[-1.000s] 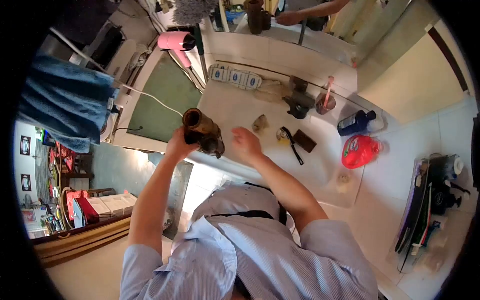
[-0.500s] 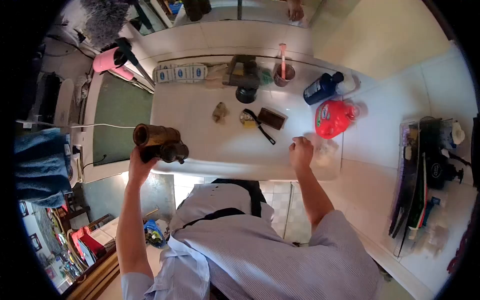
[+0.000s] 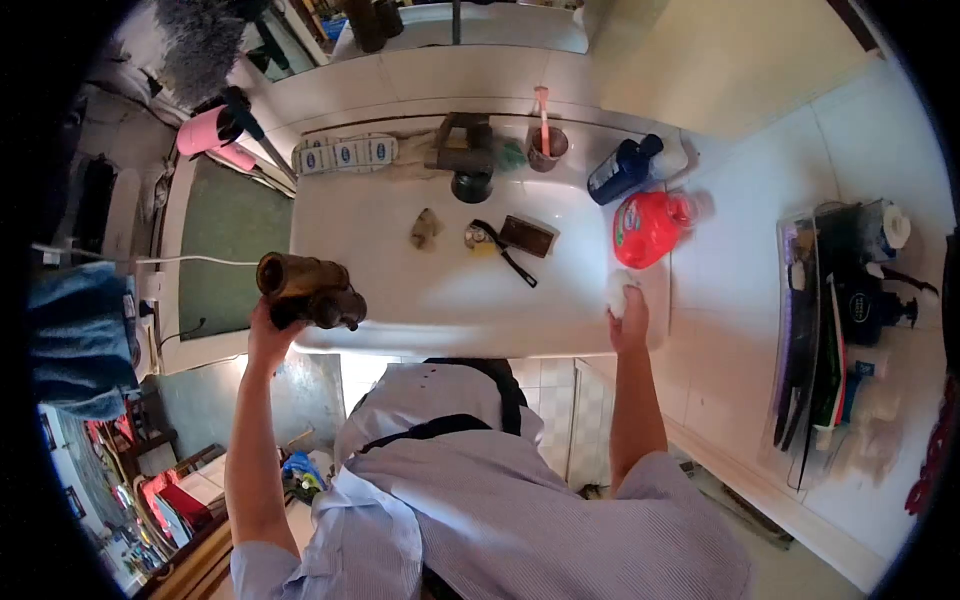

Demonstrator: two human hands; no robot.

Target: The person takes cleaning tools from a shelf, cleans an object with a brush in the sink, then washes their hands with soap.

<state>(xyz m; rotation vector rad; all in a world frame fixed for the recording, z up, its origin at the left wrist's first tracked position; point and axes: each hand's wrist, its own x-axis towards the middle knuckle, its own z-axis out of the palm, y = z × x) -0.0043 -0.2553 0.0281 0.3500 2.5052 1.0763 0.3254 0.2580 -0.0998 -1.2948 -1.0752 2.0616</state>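
Left hand: the person's left hand (image 3: 268,335) grips the brown tube (image 3: 308,280) from its near left side, the thumb and fingers partly hidden behind it.
Brown tube: held over the near left corner of the sink (image 3: 450,341), its round open end facing left; a shorter, darker rounded part sits along its near side.
Right hand: at the near right corner of the sink, the right hand (image 3: 634,318) is closed around a white lump (image 3: 619,287), which shows above the fingers; its material is too unclear to tell.
Basin: a small beige scrap (image 3: 426,230) lies left of the middle; to its right, a black handle (image 3: 515,262) slants toward the near side, and a dark brown block (image 3: 527,236) lies just beside it.
Far edge: from left to right stand a white packet (image 3: 345,154) with blue labels, a dark tap (image 3: 470,165) and a cup (image 3: 547,152) with a pink toothbrush (image 3: 543,105) upright in it.
Right side: a dark blue bottle (image 3: 618,175) leans farther off, with a red bottle (image 3: 645,228) nearer, beyond the right hand.
Left side: a pink hair dryer (image 3: 203,132) is at the far left, and a blue towel (image 3: 80,335) hangs nearer.
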